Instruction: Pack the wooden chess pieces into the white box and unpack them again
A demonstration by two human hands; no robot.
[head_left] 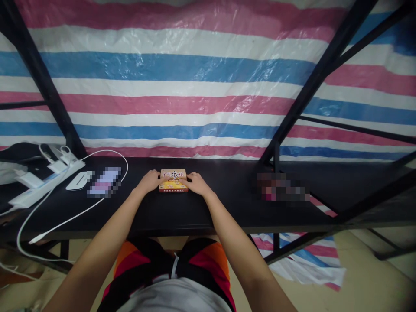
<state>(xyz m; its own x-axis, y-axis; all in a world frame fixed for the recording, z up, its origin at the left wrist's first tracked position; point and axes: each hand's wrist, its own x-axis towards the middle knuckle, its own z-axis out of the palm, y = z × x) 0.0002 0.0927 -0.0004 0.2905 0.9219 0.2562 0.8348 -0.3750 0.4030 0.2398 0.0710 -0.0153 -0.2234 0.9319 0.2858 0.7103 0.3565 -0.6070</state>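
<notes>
A small Chinese chess box point(173, 183) lies flat on the black desk point(185, 216), straight in front of me. Its top is tan with large dark characters, with a yellow picture below and a red-brown front edge. My left hand point(151, 180) holds the box's left side, its thumb reaching onto the top. On the opposite side, my right hand point(196, 183) grips the right edge, thumb also over the top. Both hands are closed about the box, which looks shut. What is inside cannot be seen.
At left lie a white power strip point(48, 182) with plugs, a white flat device point(78, 180), a blurred phone-like object point(104, 182) and a looping white cable point(74, 216). A pixelated item point(282, 187) sits at right. Black metal posts point(299, 104) and a striped plastic sheet point(182, 104) stand behind.
</notes>
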